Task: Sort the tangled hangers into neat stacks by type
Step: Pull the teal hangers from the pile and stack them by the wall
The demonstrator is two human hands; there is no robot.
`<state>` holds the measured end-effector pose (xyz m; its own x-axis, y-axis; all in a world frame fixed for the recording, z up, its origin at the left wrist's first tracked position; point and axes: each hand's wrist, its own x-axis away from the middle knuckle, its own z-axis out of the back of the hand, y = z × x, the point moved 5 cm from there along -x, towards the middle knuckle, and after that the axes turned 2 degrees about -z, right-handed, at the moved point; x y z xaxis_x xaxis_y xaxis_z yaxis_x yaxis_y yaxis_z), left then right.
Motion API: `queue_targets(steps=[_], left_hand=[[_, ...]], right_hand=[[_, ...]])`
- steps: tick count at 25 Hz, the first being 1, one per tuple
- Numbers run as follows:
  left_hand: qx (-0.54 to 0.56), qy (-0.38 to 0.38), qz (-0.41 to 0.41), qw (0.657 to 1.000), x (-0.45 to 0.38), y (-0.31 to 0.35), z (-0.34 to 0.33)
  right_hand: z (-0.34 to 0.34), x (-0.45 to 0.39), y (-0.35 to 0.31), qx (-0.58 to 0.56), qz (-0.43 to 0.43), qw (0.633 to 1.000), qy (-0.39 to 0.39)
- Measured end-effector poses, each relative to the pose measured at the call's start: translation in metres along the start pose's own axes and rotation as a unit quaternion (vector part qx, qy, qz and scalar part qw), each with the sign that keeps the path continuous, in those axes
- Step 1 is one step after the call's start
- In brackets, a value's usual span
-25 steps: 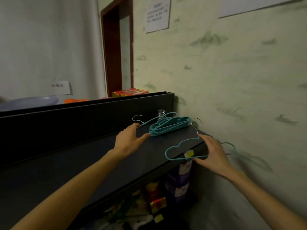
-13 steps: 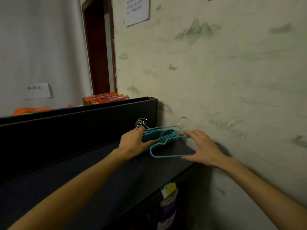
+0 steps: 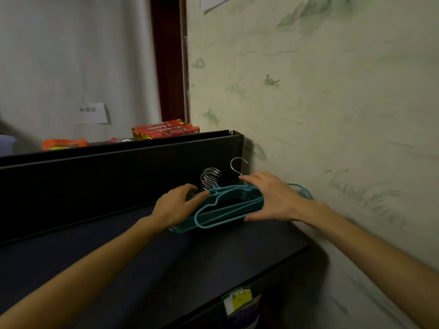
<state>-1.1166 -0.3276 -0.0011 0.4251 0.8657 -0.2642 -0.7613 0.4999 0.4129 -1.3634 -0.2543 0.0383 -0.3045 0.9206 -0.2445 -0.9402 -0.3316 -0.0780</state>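
Note:
A stack of teal hangers (image 3: 228, 210) with metal hooks (image 3: 210, 178) lies on the dark shelf top (image 3: 166, 269), close to the back panel and the wall. On top of the stack lies one more teal hanger, its single hook (image 3: 237, 166) standing apart to the right of the bunched hooks. My left hand (image 3: 178, 205) holds the stack's left end, thumb over the top. Fingers straight, my right hand (image 3: 273, 198) rests flat on the right end of the stack. A teal loop (image 3: 303, 189) sticks out behind my right hand.
A black back panel (image 3: 118, 176) rises behind the shelf, with red packets (image 3: 164, 131) and an orange packet (image 3: 64, 144) beyond it. The painted wall (image 3: 332, 115) runs along the right. A yellow-green label (image 3: 237, 300) hangs below the shelf's front edge.
My right hand has carried the single teal hanger from the shelf's front edge onto the stack. My left hand has closed in on the stack's left end. The view has tilted up and nearer.

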Motion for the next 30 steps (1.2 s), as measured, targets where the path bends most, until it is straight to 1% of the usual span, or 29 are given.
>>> queue_targets(steps=[4,6,8,10,12,15,18,22,25,27,30], left_hand=[[0.06,-0.034,0.075,0.995,-0.006,-0.016,0.012],[0.082,-0.059,0.104,0.989,-0.006,-0.023,0.015],[0.067,-0.108,0.102,0.987,-0.003,-0.023,0.017],[0.031,-0.156,0.07,0.985,0.001,-0.021,0.015],[-0.024,-0.167,0.035,0.985,0.001,-0.022,0.013],[-0.096,-0.144,0.002,0.985,-0.001,-0.018,0.01],[-0.181,-0.103,-0.01,0.978,-0.005,-0.002,0.016],[-0.213,-0.042,0.018,0.976,-0.006,0.007,0.028],[-0.259,0.004,0.029,0.965,-0.002,0.014,0.031],[-0.281,0.006,0.025,0.959,-0.001,0.017,0.029],[-0.274,-0.019,0.021,0.961,-0.001,0.015,0.026]], right_hand=[[-0.017,-0.034,-0.02,0.004,0.053,0.999,-0.006],[-0.027,-0.049,-0.025,-0.002,0.056,0.998,-0.009],[-0.038,-0.06,-0.022,-0.002,0.031,0.999,-0.04],[-0.049,-0.062,-0.012,-0.016,0.001,0.996,-0.088],[-0.054,-0.058,-0.004,-0.036,0.004,0.993,-0.116],[-0.054,-0.058,0.008,-0.03,0.022,0.992,-0.124],[-0.049,-0.064,0.011,-0.064,0.027,0.99,-0.121],[-0.051,-0.067,0.012,-0.081,0.038,0.99,-0.105],[-0.055,-0.068,0.014,-0.091,0.047,0.99,-0.097],[-0.054,-0.07,0.015,-0.091,0.06,0.99,-0.088],[-0.052,-0.073,0.019,-0.089,0.071,0.99,-0.081]])
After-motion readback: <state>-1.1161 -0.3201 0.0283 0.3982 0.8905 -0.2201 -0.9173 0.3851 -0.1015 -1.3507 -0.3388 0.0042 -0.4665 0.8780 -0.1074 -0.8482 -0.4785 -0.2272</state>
